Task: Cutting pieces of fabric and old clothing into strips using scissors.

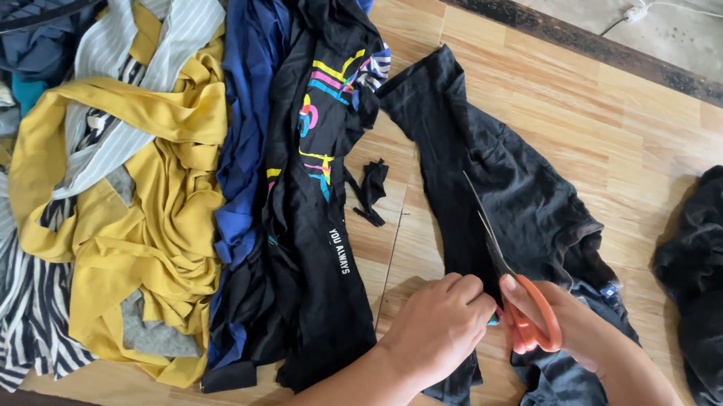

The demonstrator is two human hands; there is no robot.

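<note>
Left hand (439,320) pressing black cloth (510,204) flat, right hand (564,327) gripping orange-handled scissors (509,283), blades on cloth

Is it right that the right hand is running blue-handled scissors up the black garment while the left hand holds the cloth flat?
Not quite: the scissors have orange handles, not blue, as the head view shows. The rest holds: the right hand runs them up the black garment while the left hand holds the cloth flat.
</note>
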